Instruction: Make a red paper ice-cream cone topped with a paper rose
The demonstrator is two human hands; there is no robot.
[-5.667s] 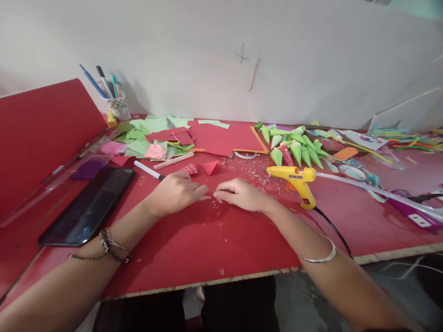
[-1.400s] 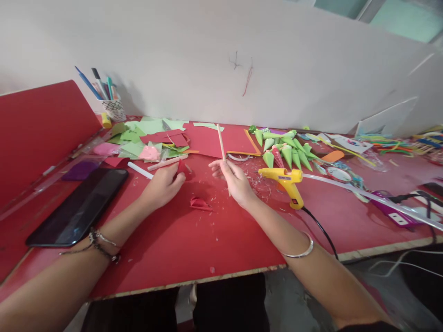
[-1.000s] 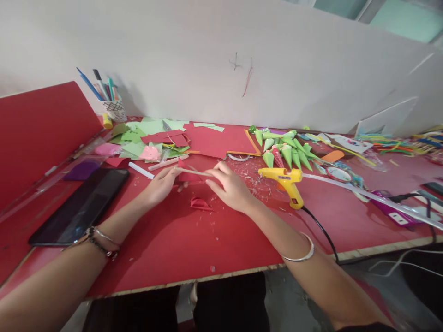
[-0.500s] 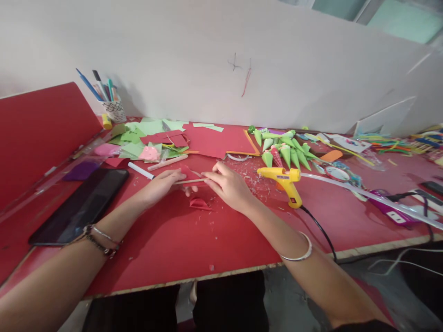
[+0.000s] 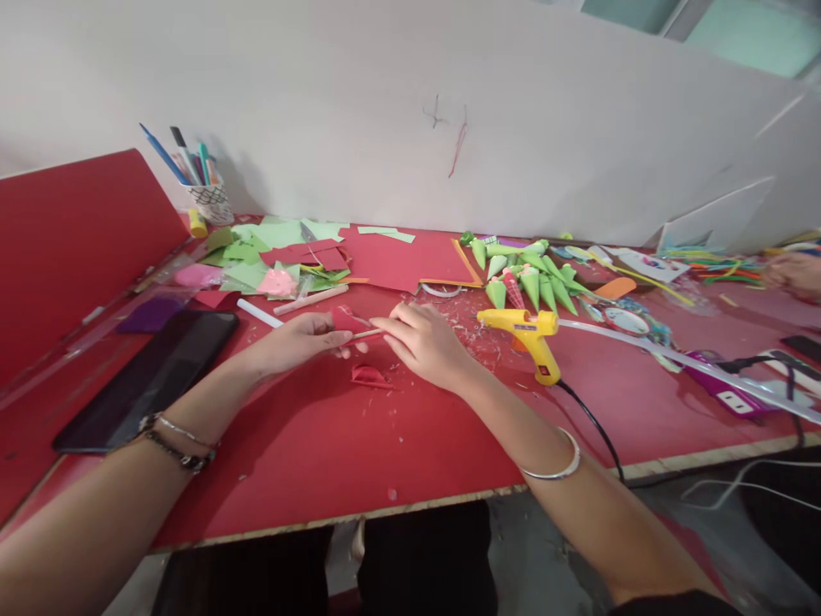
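A small piece of red paper (image 5: 345,319) is pinched between both hands, with a thin stick (image 5: 367,334) lying along its near edge. My left hand (image 5: 298,344) is closed on the left end, thumb on top. At the right end, the bent fingers of my right hand (image 5: 424,344) press on the paper and stick. How far the paper wraps the stick is hidden by the fingers. Just below the hands, a curled red paper scrap (image 5: 370,376) lies on the red table (image 5: 308,462). A yellow glue gun (image 5: 529,336) rests right of my right hand.
Left are a dark phone (image 5: 150,376), a white pen (image 5: 258,313) and a pinkish stick (image 5: 312,299). Green paper pieces (image 5: 244,250) and green paper cones (image 5: 532,274) lie behind. A pen cup (image 5: 211,204) stands at the wall. Another person's hand (image 5: 795,274) shows far right.
The stick and paper have turned slightly, and more red shows along the stick. My left hand has shifted a little. Another person's hand has come into view at the far right.
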